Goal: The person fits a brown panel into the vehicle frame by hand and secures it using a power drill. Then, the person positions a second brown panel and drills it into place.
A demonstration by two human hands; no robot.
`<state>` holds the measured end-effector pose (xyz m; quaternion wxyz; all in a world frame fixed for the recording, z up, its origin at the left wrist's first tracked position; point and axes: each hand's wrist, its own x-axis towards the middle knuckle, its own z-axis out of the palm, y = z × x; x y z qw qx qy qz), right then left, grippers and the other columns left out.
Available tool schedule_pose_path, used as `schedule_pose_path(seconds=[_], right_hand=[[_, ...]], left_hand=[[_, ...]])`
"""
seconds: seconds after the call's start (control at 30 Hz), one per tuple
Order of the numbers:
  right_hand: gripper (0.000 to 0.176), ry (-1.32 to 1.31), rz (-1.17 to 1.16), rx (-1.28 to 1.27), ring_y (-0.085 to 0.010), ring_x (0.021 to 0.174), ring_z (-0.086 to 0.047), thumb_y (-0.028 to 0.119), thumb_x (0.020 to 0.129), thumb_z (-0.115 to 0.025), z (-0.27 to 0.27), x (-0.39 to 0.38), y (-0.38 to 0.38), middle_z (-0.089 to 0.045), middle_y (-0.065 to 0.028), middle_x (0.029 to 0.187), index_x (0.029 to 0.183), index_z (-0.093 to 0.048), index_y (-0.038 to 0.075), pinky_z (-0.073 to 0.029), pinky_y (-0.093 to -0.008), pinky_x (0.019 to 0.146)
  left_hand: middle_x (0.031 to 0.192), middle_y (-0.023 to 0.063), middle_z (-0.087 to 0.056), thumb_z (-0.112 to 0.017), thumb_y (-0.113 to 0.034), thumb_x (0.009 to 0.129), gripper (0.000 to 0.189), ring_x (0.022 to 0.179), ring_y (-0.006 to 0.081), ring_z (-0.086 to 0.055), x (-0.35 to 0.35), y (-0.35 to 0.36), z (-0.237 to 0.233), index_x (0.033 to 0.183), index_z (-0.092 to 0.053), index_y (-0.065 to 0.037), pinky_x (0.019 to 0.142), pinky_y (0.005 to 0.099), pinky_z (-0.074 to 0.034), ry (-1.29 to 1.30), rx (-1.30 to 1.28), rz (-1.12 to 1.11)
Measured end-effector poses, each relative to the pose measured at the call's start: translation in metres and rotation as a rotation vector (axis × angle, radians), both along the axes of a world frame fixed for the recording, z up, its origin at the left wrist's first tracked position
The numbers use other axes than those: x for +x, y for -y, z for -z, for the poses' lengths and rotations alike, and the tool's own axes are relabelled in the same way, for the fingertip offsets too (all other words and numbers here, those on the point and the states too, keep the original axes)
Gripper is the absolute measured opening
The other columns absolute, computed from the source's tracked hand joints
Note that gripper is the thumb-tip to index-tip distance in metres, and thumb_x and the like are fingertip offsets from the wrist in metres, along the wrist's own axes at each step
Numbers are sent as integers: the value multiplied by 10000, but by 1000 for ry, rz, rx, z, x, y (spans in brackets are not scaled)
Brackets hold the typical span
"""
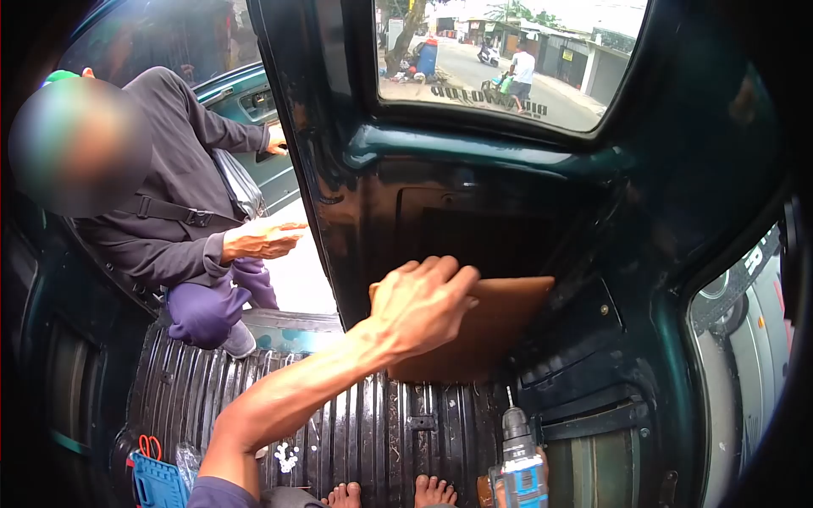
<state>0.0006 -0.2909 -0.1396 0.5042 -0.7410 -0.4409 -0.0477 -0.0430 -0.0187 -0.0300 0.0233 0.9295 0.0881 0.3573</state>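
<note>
My left hand point(421, 306) grips the top edge of a flat brown panel point(501, 332), its fingers curled over the rim. The panel stands tilted against the dark inner wall of the vehicle, just above the ribbed floor. At the lower right, my right hand point(543, 471) is wrapped around a blue and grey cordless drill point(520, 453), mostly hidden behind it. A thin bit point(510, 396) points up from the drill's chuck toward the panel's lower right, apart from it.
Another person point(182, 195) crouches in the open doorway on the left, one hand point(264, 238) held out. A blue tool case point(157, 481) lies on the ribbed floor point(373, 423) at lower left, by orange-red handles point(149, 447). A window point(508, 68) shows a street.
</note>
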Motion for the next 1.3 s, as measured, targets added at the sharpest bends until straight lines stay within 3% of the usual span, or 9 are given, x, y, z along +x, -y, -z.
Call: schedule_pose_path(seconds=[0.37,0.47,0.57,0.63,0.7,0.73,0.83,1.13,1.3], right_hand=[[822,7,7,148,-270,955,-678,219,719,-783,-76,1,-23,-658,-171,1097,1413,-446,-64,-551,-385,873],[699,-39,-66,228,-193,862,-721,156,761,-850,-120,-10,-59,-722,-134,996,1373,-539,21,-589,-326,821],[668,-269,-166,149,-202,949,-723,79,850,-799,-109,-14,-72,-712,-162,1118,1440,-491,22,-594,-324,863],[862,37,-94,46,-142,911,-698,192,743,-847,-107,-11,-84,-711,-102,1141,1471,-426,0,-578,-298,819],[841,5,-142,39,-184,964,-712,236,779,-828,-113,-21,-87,-708,-117,1175,1477,-423,-1,-578,-319,850],[983,-127,-241,69,-393,1251,-613,492,810,-818,-123,-24,-84,-590,-272,1368,1459,-401,-118,-521,-431,1032],[1214,-118,-285,136,-418,1254,-604,838,758,-610,-120,-26,-90,-571,-295,1376,1477,-383,-113,-511,-460,1036],[871,-107,-195,144,-394,1228,-628,423,824,-742,-103,-27,-118,-568,-240,1401,1477,-410,-49,-551,-421,973],[947,-12,-195,127,-406,1238,-619,519,811,-754,-112,-28,-128,-559,-250,1405,1464,-407,-73,-552,-428,979]], left_hand=[[943,119,-662,-715,-199,885,303,907,291,-636,-15,-29,42,1141,-699,-37,831,406,-495,10,-61,55],[1101,135,-714,-500,-418,1065,468,1065,293,-664,-18,-21,16,1258,-653,-21,979,386,-490,-8,-1287,188],[1213,201,-677,-356,-613,1048,702,1158,329,-652,-23,11,2,1369,-540,-16,1033,458,-507,301,-2235,829],[1245,229,-656,-345,-643,1031,735,1162,375,-652,-25,27,-21,1403,-488,-25,1020,515,-522,400,-2304,1090],[1078,218,-702,-394,-609,1036,633,1012,385,-713,-29,34,-38,1272,-555,-44,884,483,-602,514,-2391,863],[1003,195,-708,-423,-567,1045,559,955,360,-726,-30,31,-39,1209,-552,-49,829,457,-612,506,-2425,816],[807,124,-694,-519,-465,1046,395,799,307,-746,-29,27,-48,1059,-553,-71,675,407,-627,488,-2464,611],[766,111,-685,-687,-364,964,303,685,266,-740,-20,9,-44,992,-581,-82,585,372,-636,552,-2431,587],[751,101,-664,-655,-342,982,262,680,267,-724,-23,0,-49,978,-593,-88,602,379,-628,543,-2424,570]])
